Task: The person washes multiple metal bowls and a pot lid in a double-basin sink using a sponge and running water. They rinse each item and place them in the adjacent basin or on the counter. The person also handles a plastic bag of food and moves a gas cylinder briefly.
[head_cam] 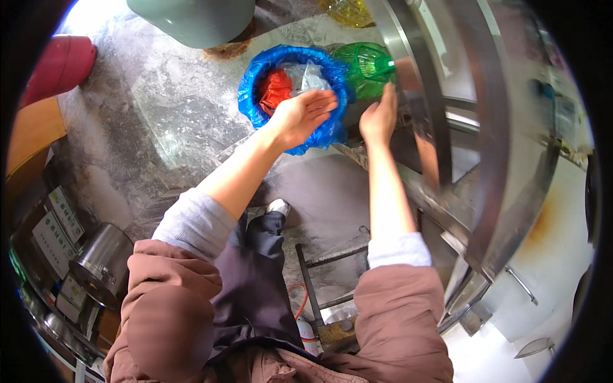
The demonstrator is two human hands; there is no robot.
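Note:
My left hand (304, 117) reaches over the near rim of a round bin lined with a blue plastic bag (256, 60). Its palm is turned to the right, fingers extended, and nothing shows in it. Inside the bin lie a crumpled red plastic bag (275, 91) and a whitish clear plastic wrapper (311, 76). To the right of the bin sits a green translucent plastic container (357, 62) with ribbed sides. My right hand (379, 117) is just below it, fingertips at its lower right edge. I cannot tell whether those fingers grip anything.
A metal-edged counter (421, 95) runs close along my right. Beyond the bin stand a grey-green tub (196, 19) and a container of yellow liquid (352, 12). A red container (60, 67) is far left, a steel pot (103, 258) lower left. A dark metal frame (311, 282) stands beside my legs.

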